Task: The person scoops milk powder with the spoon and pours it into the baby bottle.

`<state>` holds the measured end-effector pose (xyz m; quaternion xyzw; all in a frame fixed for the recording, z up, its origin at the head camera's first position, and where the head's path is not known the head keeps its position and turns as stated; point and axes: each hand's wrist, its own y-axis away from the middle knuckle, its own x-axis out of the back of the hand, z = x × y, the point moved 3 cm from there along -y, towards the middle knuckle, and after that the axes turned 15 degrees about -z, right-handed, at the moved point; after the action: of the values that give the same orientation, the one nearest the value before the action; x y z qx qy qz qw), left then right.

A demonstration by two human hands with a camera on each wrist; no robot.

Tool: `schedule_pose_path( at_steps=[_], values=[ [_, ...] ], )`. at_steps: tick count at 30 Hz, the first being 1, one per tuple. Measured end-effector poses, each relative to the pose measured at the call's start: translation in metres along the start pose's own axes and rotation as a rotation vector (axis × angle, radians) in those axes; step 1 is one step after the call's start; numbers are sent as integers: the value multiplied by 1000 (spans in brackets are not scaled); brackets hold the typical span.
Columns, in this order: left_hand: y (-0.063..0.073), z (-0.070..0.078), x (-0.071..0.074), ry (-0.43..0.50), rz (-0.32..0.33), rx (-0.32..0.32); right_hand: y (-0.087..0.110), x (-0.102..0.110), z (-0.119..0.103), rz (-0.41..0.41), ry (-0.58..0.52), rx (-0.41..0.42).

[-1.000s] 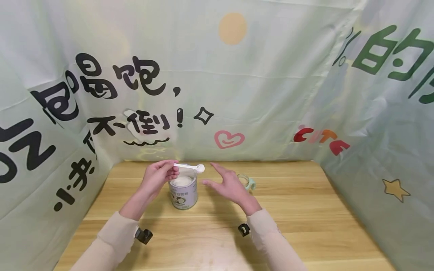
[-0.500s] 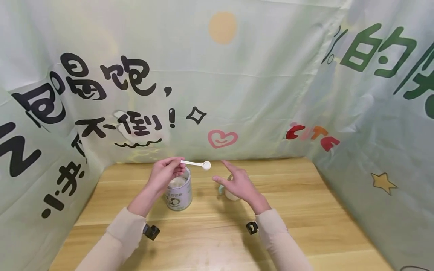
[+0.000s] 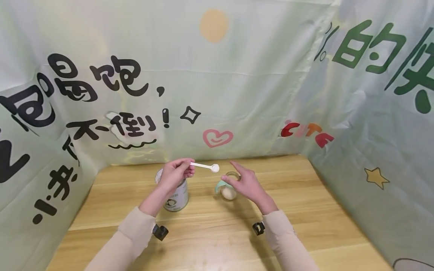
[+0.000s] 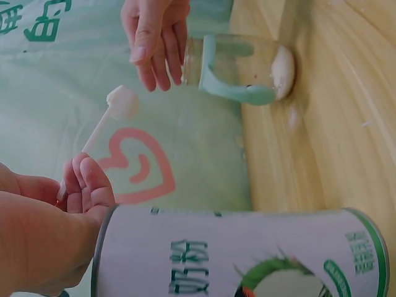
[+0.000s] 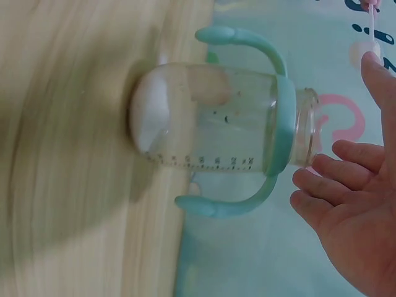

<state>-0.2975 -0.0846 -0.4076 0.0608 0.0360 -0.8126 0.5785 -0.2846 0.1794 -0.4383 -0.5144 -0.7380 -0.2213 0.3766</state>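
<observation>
My left hand (image 3: 176, 174) pinches the handle of a white measuring scoop (image 3: 215, 168), which holds white powder and points right. Below and left of that hand stands an open milk powder can (image 3: 178, 197), its mouth partly covered by the hand. A clear baby bottle (image 5: 229, 117) with two mint-green handles stands upright on the table, white powder (image 5: 151, 114) at its bottom. Beside the bottle's neck is my right hand (image 3: 249, 184), fingers extended and apart, holding nothing. The scoop's bowl is in the air, left of the right hand and above the bottle's level.
The wooden table (image 3: 210, 233) ends at a pale green printed cloth (image 3: 257, 98) that forms the back and side walls. A dark wrist camera (image 3: 160, 232) hangs under the left sleeve, and another camera (image 3: 259, 228) under the right.
My left hand has carried the scoop rightward, from over the can toward the bottle. The head view has turned slightly right, and the bottle now shows left of the right hand.
</observation>
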Motion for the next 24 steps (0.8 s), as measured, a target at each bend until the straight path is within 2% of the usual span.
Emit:
schedule_pose_path(
  at_steps=[12,18,24],
  values=[
    [-8,-4,-18,-18,-50,-12,10,0,17,15,-3,-30],
    [-13,-6,-27,-60,-51,-10,13,-3,24,7,14,-53],
    [-20,-11,-35,-58,-64,-32,14,-7,32,10,33,-56]
  ],
)
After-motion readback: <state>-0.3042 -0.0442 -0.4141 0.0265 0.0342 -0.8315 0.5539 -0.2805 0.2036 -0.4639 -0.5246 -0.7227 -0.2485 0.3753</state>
